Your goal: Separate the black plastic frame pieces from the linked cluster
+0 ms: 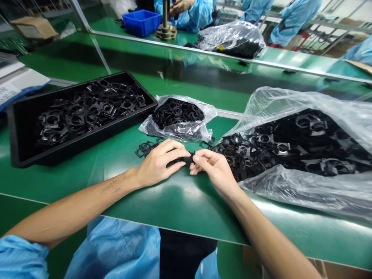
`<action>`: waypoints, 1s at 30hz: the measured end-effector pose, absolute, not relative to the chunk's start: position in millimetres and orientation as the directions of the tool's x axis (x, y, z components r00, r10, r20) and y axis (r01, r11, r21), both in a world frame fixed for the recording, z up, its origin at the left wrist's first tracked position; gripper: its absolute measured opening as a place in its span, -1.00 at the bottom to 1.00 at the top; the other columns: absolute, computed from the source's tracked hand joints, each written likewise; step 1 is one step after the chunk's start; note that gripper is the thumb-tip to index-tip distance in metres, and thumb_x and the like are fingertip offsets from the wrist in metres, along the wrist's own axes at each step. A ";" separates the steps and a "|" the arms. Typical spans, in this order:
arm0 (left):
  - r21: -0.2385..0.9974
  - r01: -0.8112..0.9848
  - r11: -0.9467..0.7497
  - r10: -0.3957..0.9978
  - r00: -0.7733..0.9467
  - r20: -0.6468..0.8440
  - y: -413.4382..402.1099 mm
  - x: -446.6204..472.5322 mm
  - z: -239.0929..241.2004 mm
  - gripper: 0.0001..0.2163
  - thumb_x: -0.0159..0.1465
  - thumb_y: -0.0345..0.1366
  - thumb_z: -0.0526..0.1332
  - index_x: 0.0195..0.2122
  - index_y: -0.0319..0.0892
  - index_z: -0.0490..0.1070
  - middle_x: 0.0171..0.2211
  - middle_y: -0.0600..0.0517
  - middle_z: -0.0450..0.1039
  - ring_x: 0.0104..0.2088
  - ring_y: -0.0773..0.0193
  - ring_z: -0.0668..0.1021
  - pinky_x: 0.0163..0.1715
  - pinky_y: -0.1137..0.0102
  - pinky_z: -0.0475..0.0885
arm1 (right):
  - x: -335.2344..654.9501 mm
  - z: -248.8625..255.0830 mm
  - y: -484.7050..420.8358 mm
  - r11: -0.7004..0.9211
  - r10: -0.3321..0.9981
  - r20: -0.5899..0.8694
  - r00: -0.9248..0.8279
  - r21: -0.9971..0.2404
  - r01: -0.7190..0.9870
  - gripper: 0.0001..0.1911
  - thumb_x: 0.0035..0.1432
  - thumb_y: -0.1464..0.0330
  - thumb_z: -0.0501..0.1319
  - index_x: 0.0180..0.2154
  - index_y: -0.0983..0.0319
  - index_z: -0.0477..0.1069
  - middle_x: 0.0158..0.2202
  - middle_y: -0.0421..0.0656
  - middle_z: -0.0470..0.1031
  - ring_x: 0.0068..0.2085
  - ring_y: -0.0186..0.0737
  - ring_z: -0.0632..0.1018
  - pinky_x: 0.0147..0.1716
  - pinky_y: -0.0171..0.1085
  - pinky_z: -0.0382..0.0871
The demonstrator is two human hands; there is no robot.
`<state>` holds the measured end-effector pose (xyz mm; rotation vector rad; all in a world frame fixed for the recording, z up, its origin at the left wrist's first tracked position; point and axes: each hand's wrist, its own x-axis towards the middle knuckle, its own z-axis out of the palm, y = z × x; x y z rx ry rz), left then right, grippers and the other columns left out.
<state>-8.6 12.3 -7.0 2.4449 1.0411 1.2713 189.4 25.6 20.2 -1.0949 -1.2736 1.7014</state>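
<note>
Left hand (158, 162) and right hand (213, 167) meet fingertip to fingertip above the green table (174, 201). Both sets of fingers are drawn narrow and pinch one small black plastic part (189, 157), which sits directly between the two hands. Most of the part is hidden by the fingertips, so its exact shape cannot be told.

Positions relative to the fingers:

- Loose frame parts (145, 148): flat on the table, just beyond the left fingers (174, 155), near the knuckles.
- Small clear bag (180, 131): straight ahead of both fingertips, near, filled with the same black parts.
- Spilled parts (241, 153): just beside the right fingers (203, 155), on their outer side, running out of the mouth of the large clear bag (305, 193).
- Black tray (87, 139): ahead and to the left of the left fingers, apart from them, holding a layer of black frame parts.
- Blue bin (141, 21): well beyond the fingers, on the far bench, beside a co-worker's blue sleeve (197, 15).
</note>
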 end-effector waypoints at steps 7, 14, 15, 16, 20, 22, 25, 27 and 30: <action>0.458 0.484 -0.746 0.652 0.389 0.651 11.2 -7.6 -7.1 -0.82 0.34 -0.42 0.23 -0.05 -0.13 0.49 -0.18 -0.05 0.50 -0.16 0.21 0.55 -0.11 0.27 0.51 | 187.6 18.5 24.8 -0.236 0.909 -0.207 -0.362 -0.971 -0.036 -0.55 -0.17 0.09 0.54 -0.43 0.23 0.42 -0.60 -0.30 0.46 -0.56 -0.35 0.51 -0.49 -0.34 0.45; 0.577 0.477 -0.663 0.737 0.280 0.616 11.8 -8.7 -5.2 -0.75 0.31 -0.34 0.29 0.01 -0.19 0.45 -0.12 -0.10 0.51 -0.10 0.17 0.55 -0.05 0.24 0.50 | 189.0 18.9 26.3 -0.153 0.928 -0.134 -0.348 -0.988 -0.026 -0.56 -0.11 0.07 0.51 -0.35 0.23 0.47 -0.55 -0.26 0.49 -0.52 -0.33 0.51 -0.44 -0.31 0.45; 0.612 0.465 -0.639 0.759 0.255 0.599 12.2 -8.9 -5.1 -0.77 0.32 -0.34 0.28 -0.01 -0.20 0.46 -0.15 -0.08 0.52 -0.14 0.20 0.56 -0.08 0.27 0.51 | 189.4 18.7 26.2 -0.141 0.929 -0.124 -0.348 -0.990 -0.024 -0.57 -0.10 0.07 0.51 -0.34 0.22 0.48 -0.54 -0.25 0.50 -0.51 -0.32 0.51 -0.43 -0.30 0.46; 0.645 0.452 -0.616 0.780 0.236 0.580 12.7 -9.0 -5.2 -0.81 0.32 -0.33 0.27 -0.05 -0.20 0.47 -0.20 -0.05 0.53 -0.20 0.23 0.56 -0.13 0.31 0.51 | 189.7 18.2 26.0 -0.132 0.930 -0.116 -0.349 -0.991 -0.022 -0.57 -0.10 0.08 0.51 -0.33 0.22 0.48 -0.53 -0.25 0.51 -0.50 -0.32 0.52 -0.42 -0.29 0.46; 0.708 0.407 -0.577 0.813 0.202 0.546 13.2 -8.1 -6.0 -0.91 0.34 -0.32 0.26 -0.20 -0.20 0.51 -0.32 0.00 0.56 -0.33 0.30 0.57 -0.26 0.40 0.50 | 190.8 14.4 24.6 -0.089 0.932 -0.081 -0.355 -0.996 -0.005 -0.59 -0.06 0.08 0.49 -0.31 0.21 0.49 -0.47 -0.21 0.53 -0.43 -0.25 0.56 -0.35 -0.25 0.49; 0.709 0.396 -0.584 0.808 0.192 0.557 12.9 -7.6 -5.9 -0.91 0.33 -0.31 0.27 -0.20 -0.20 0.52 -0.31 0.00 0.58 -0.32 0.30 0.58 -0.25 0.40 0.50 | 191.3 12.8 23.8 -0.044 0.937 -0.051 -0.344 -0.999 0.027 -0.62 -0.03 0.09 0.48 -0.31 0.21 0.50 -0.43 -0.19 0.55 -0.38 -0.21 0.58 -0.29 -0.22 0.50; 0.703 0.377 -0.603 0.792 0.174 0.586 13.1 -7.5 -5.2 -0.91 0.31 -0.33 0.29 -0.20 -0.19 0.54 -0.29 -0.02 0.60 -0.29 0.28 0.60 -0.23 0.38 0.51 | 192.0 11.6 23.0 0.004 0.944 -0.022 -0.330 -0.997 0.076 -0.66 0.00 0.10 0.46 -0.32 0.20 0.53 -0.36 -0.16 0.58 -0.32 -0.16 0.59 -0.22 -0.19 0.52; 0.704 0.355 -0.615 0.782 0.164 0.601 13.7 -7.8 -4.4 -0.93 0.30 -0.34 0.31 -0.23 -0.19 0.56 -0.30 -0.02 0.61 -0.29 0.28 0.60 -0.22 0.37 0.51 | 192.3 11.0 22.5 0.016 0.947 -0.014 -0.322 -0.996 0.091 -0.69 0.01 0.12 0.46 -0.32 0.20 0.55 -0.33 -0.14 0.59 -0.28 -0.14 0.61 -0.18 -0.17 0.52; 0.720 0.322 -0.614 0.784 0.150 0.602 14.9 -8.3 -3.4 -0.96 0.28 -0.36 0.34 -0.27 -0.19 0.57 -0.35 0.00 0.60 -0.33 0.31 0.59 -0.27 0.40 0.50 | 192.4 10.1 21.8 0.027 0.950 -0.008 -0.313 -0.994 0.109 -0.71 0.03 0.14 0.45 -0.30 0.19 0.57 -0.28 -0.12 0.62 -0.25 -0.11 0.62 -0.14 -0.15 0.53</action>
